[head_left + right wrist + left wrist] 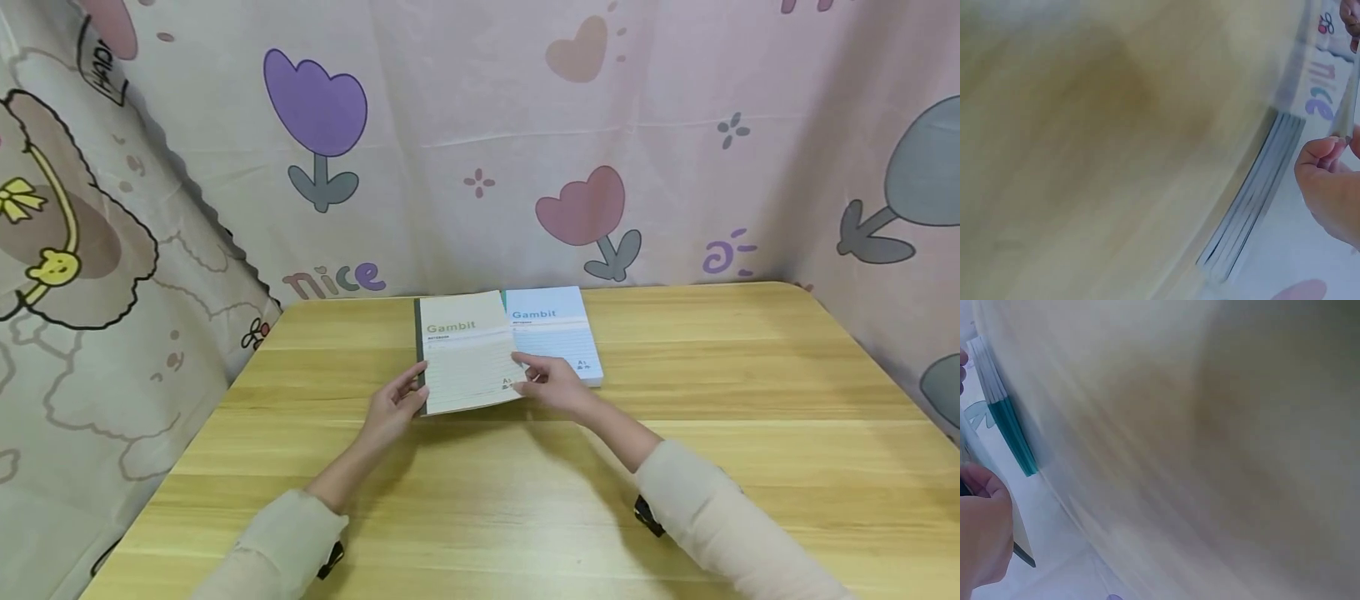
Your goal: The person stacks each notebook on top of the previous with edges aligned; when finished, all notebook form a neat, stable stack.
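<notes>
A cream notebook (467, 358) with a dark spine and "Gambit" on its cover is held up above the table, slightly tilted. My left hand (392, 405) pinches its spine side near the lower left corner. The lower right edge is pinched between the thumb and fingers of my right hand (558, 387). Behind it, partly covered, lies a stack of light blue notebooks (553, 337), also marked "Gambit". In the left wrist view the stack shows green spines (1012, 434); the right wrist view shows its layered page edges (1254, 197).
The notebooks are near the back edge of a wooden table (712, 375). A curtain (450, 167) printed with tulips and hearts hangs behind and along both sides.
</notes>
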Tool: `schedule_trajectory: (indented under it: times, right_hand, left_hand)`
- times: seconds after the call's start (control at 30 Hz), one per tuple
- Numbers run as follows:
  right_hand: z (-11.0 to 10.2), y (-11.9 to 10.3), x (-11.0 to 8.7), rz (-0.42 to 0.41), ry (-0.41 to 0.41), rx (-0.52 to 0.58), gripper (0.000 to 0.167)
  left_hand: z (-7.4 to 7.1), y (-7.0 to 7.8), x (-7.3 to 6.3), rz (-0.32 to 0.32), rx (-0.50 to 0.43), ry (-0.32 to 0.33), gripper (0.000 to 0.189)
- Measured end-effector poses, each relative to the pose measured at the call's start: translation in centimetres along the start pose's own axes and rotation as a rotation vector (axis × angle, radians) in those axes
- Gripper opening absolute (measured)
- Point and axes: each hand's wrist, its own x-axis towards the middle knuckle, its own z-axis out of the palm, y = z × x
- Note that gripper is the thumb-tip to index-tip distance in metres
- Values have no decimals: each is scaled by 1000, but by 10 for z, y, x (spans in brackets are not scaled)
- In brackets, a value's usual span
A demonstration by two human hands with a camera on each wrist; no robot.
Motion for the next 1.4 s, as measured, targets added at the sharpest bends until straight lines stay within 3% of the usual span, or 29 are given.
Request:
schedule_trajectory:
  times: [0.33, 0.57, 0.77, 1.07, 1.4]
  right_hand:
    - [-30, 5, -4, 19, 25, 21, 55]
    - [-46, 6, -4, 10, 51, -5, 55]
    - [-57, 8, -6, 33, 55, -12, 55]
    - [-69, 16, -8, 49, 97, -93, 54]
    - [-80, 30, -11, 41, 118, -114, 55]
  left_hand:
    - [23, 15, 21, 42, -36, -56, 47]
    - [37, 20, 35, 62, -47, -59, 46]
    - [47, 20, 45, 101, 1, -73, 45]
    - [63, 23, 56, 209, 92, -107, 41]
    - [81, 22, 69, 214, 243, -140, 41]
